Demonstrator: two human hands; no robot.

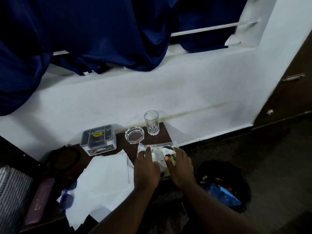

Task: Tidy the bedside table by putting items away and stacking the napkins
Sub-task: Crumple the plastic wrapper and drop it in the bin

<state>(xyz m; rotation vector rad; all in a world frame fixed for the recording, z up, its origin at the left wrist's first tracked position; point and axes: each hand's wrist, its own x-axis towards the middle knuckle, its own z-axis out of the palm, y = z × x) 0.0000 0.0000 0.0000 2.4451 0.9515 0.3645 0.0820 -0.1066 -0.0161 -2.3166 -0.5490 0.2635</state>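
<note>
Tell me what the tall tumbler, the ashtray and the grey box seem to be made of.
Tumbler: clear glass, glossy; see-through, with a cut pattern at the thick base. Ashtray: clear glass too, thick faceted rim catching light. Grey box: probably moulded plastic, matt; dull even grey, with printed labels.
</note>
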